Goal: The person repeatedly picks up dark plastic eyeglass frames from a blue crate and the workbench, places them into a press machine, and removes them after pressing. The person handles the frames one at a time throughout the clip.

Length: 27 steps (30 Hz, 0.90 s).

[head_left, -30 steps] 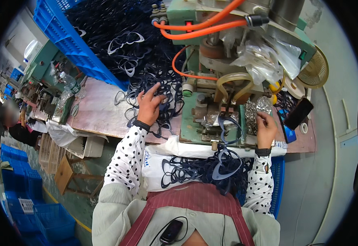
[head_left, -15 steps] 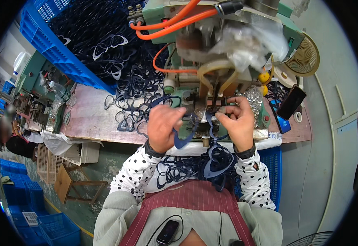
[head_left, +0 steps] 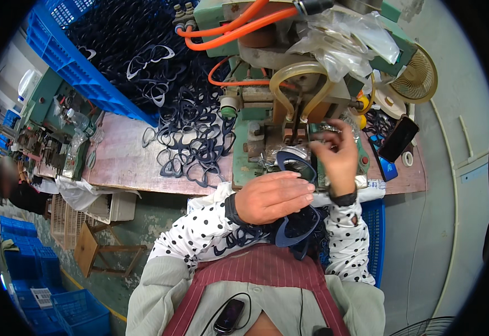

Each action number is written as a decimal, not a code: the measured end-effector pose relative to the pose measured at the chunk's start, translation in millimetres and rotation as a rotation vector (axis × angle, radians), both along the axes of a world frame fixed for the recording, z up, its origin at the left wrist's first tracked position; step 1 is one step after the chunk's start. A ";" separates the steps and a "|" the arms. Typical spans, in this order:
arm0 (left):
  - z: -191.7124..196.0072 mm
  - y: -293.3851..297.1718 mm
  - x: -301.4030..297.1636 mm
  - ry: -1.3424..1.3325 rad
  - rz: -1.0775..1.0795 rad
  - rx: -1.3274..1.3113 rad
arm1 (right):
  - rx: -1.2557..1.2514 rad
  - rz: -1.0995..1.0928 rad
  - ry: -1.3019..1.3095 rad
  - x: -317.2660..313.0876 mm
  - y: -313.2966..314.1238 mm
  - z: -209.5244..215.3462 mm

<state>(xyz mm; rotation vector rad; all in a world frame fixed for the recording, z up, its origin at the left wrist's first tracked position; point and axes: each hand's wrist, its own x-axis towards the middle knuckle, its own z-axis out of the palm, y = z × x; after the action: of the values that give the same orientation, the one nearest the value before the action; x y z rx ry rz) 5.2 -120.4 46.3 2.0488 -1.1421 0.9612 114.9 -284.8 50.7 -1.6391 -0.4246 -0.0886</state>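
Note:
My left hand point(head_left: 275, 197) lies palm down in front of the press machine, its fingers straight and pressed together, the thumb hidden beneath. A dark blue eyeglass frame front point(head_left: 312, 168) stands tilted at the machine's work point, and its lower part passes behind those fingertips. That hand appears to hold it there. Right of the press head, my right hand point(head_left: 338, 155) is raised with bent, motion-blurred fingers; whether anything is pinched in them does not show. Another dark blue frame front point(head_left: 283, 237) lies on the pile in front of my apron.
Loose frame fronts point(head_left: 191, 148) spread across the table from a large blue crate point(head_left: 87, 75). Orange air hoses point(head_left: 227, 39) and a plastic bag point(head_left: 345, 47) hang at the machine. A phone point(head_left: 398, 139) and a small fan point(head_left: 415, 75) are at the right. A wooden stool point(head_left: 96, 252) stands lower left.
My left hand has moved right and closer to my body, over the frame at the machine. My right hand has pulled slightly right, away from the work point. The plastic bag has shifted.

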 end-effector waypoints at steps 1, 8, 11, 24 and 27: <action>-1.0 -1.0 2.4 0.008 -0.003 0.014 | -0.093 -0.099 -0.066 9.3 -12.6 -7.8; -11.0 -0.6 7.8 0.036 -0.020 0.006 | -0.599 -0.401 -0.103 54.1 -93.1 -88.2; -11.0 -0.5 7.9 0.041 -0.012 0.013 | -0.881 -0.365 -0.503 34.2 -87.7 -78.6; -25.0 3.8 -17.2 -0.100 0.302 0.007 | -0.632 -0.498 -0.452 35.3 -79.2 -100.9; -58.4 39.6 -17.0 -0.070 0.493 -0.126 | -0.585 -0.509 -0.402 32.5 -76.8 -100.6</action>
<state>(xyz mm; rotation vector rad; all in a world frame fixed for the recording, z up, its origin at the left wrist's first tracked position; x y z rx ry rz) -11.8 -80.8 -12.1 2.2510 -0.5925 1.3074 147.4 -361.6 -49.9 -2.2890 -0.3409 -0.7429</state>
